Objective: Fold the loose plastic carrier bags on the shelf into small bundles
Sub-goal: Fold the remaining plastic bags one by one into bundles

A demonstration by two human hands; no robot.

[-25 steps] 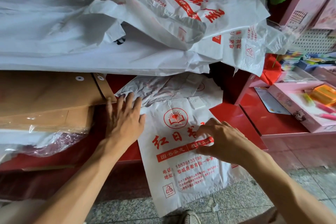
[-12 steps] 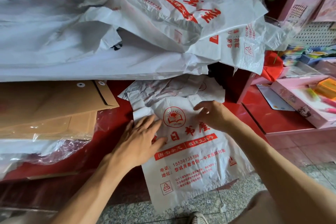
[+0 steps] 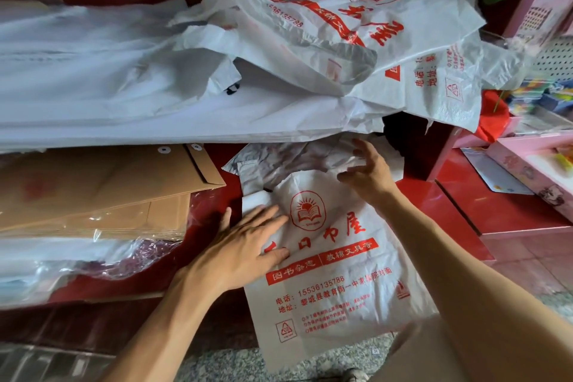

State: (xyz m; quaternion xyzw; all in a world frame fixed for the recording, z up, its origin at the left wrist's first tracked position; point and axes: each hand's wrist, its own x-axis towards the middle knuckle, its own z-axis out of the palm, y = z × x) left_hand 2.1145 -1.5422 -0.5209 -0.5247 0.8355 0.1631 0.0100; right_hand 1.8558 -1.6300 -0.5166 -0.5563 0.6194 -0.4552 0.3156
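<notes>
**White plastic bag spread on the red shelf, both hands on it**

White plastic with red printing makes up the carrier bag (image 3: 335, 273) that lies flat on the red shelf (image 3: 459, 211), its lower half hanging over the shelf's front edge toward 6 o'clock above the speckled floor (image 3: 223, 363). A round book-and-sun logo sits near the bag's top, with lines of red characters and a phone number below.

The left hand (image 3: 245, 245) rests palm down on the bag's left edge, at about 9 o'clock from the logo. Its fingers are straight and spread, pressing the plastic flat; the thumb lies on the printed band.

The right hand (image 3: 369, 170) is at the bag's upper right corner, at about 1 o'clock from the logo. Its fingers are loosely bent over the handle area, and whether they actually pinch the plastic cannot be told.

Behind this bag, toward 12 o'clock, lies a crumpled bag (image 3: 288, 158), partly under the right hand. Above that, a heap of loose bags (image 3: 325, 40) with the same red print sprawls over a stack of white sheets (image 3: 108, 87) on the upper level.

At 9 o'clock from the left hand, brown envelopes (image 3: 102, 186) with string-tie buttons lie stacked over clear-wrapped packs (image 3: 77, 260). At 3 o'clock, well apart from the bag, stands a pink box (image 3: 533, 164).
</notes>
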